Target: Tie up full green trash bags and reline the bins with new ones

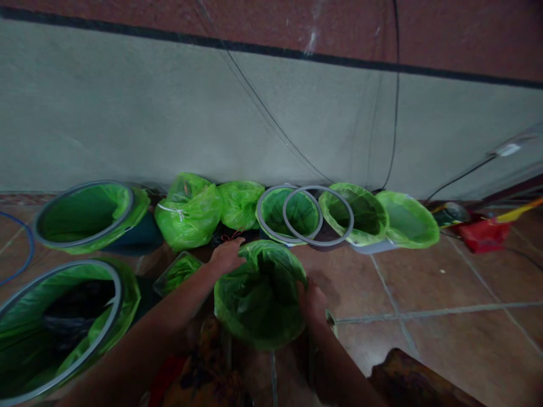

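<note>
In front of me stands a bin lined with a green bin bag (261,316), its mouth facing up and the bag folded over the rim. My left hand (228,257) is closed on the bag at the upper left of the rim. At the right side of the rim, my right hand (313,302) grips the bag's edge. Just behind this bin, a grey ring (351,217) overlaps another lined bin (271,217) with its own grey ring. The bin's outer wall is mostly hidden by the bag.
Along the wall (169,113) stand a tied green bag (190,220), more lined bins (411,217) and a large ringed bin (80,240). Another ringed bin (114,328) is at lower left. A small container (180,274) holds green plastic. A red dustpan (483,234) lies right.
</note>
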